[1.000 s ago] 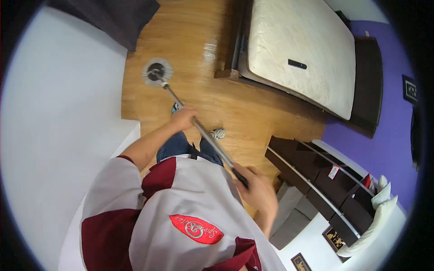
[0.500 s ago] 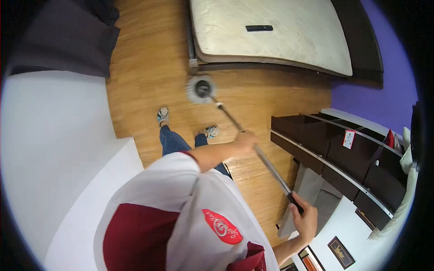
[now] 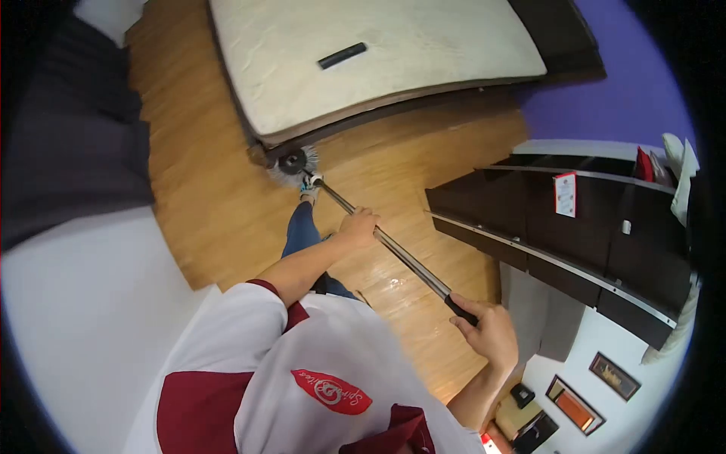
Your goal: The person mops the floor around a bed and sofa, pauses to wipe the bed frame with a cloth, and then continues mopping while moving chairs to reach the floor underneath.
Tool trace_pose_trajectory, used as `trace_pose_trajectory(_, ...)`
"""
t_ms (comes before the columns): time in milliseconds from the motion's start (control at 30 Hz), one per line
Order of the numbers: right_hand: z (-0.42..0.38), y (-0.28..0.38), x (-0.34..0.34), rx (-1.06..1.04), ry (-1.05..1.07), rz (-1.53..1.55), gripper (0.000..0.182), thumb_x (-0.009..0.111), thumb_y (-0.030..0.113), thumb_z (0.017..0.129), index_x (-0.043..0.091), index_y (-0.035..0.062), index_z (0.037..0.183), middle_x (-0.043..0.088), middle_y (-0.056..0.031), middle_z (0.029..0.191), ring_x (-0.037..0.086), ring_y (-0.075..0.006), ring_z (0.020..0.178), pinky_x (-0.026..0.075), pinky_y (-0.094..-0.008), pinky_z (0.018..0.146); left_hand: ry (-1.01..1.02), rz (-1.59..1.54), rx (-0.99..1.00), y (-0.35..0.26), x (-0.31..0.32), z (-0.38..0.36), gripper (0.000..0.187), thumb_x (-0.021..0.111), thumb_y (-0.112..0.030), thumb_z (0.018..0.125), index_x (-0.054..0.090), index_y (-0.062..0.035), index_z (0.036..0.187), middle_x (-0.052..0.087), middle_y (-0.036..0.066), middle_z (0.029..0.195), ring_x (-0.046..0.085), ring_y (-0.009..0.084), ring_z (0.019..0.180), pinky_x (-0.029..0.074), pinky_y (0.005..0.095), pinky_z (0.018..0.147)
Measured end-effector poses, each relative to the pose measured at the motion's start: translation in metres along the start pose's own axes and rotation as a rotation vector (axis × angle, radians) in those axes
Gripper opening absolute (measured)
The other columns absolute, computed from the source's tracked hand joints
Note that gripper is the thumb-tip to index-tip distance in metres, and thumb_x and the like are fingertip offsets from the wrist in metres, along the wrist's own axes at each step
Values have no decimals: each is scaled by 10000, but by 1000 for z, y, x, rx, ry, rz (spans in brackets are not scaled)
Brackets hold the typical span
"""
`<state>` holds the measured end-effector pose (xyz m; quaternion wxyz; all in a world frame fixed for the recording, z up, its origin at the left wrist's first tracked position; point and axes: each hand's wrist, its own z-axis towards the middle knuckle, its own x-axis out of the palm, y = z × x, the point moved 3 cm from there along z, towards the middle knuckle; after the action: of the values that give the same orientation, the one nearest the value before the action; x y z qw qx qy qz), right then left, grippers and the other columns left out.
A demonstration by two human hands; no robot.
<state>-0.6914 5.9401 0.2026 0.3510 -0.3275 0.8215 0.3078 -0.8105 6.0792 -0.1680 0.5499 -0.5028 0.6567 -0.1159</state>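
Note:
A spin mop runs diagonally across the view, with a metal pole (image 3: 412, 264) and a round head (image 3: 293, 162) of pale strands. My left hand (image 3: 358, 227) is wrapped round the middle of the pole. Higher up, the black grip end of the pole sits in my closed right hand (image 3: 490, 333). The mop head rests on the wood floor (image 3: 397, 174) by the corner of the bed, close to my shoe (image 3: 308, 189). My other foot is mostly hidden.
A bare cream mattress (image 3: 393, 45) lies on the dark bed frame, with a black remote-like object (image 3: 342, 55) on it. A dark brown cabinet (image 3: 563, 227) stands at right. Dark curtains (image 3: 72, 136) and a white wall surface (image 3: 91, 303) are at left.
The mop head has moved in against the bed's corner, and one foot has stepped forward beside it. Both hands keep their hold on the pole. The view has turned and shifted.

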Motion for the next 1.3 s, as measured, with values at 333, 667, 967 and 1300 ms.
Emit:
trace_pose_trajectory(333, 32, 0, 2, 449, -247, 189, 450, 689, 135, 898, 593, 97, 1336, 716, -195, 1028, 706, -227, 750, 540, -332, 690, 209, 154, 334, -120, -25, 159, 476, 744, -198, 744, 612, -120, 1194, 531, 155, 1262, 496, 356, 1243, 478, 534, 894)
trace_pose_trajectory(667, 184, 36, 125, 503, -148, 2013, 653, 614, 100, 952, 319, 248, 1515, 539, -36, 951, 574, -174, 731, 473, -308, 572, 323, 173, 422, -56, -114, 174, 635, 666, -298, 847, 428, -104, 1404, 452, 232, 1416, 526, 396, 1243, 474, 538, 947)
trace_pose_trajectory(967, 193, 34, 7, 445, -136, 2287, 290, 525, 180, 1018, 488, 195, 1305, 537, -39, 1027, 551, -157, 735, 449, -312, 562, 354, -10, 435, -98, -132, 218, 751, 590, -475, 932, 287, -52, 1473, 462, 312, 1393, 572, 468, 1147, 489, 495, 943)
trace_pose_trajectory(1300, 346, -92, -60, 328, -376, 2378, 288, 565, 159, 976, 511, 166, 1259, 560, -43, 972, 550, -150, 706, 440, -303, 523, 431, 312, 357, -158, -149, 401, 740, 566, -372, 932, 221, -86, 1521, 419, 234, 1478, 573, 410, 1189, 490, 477, 955)
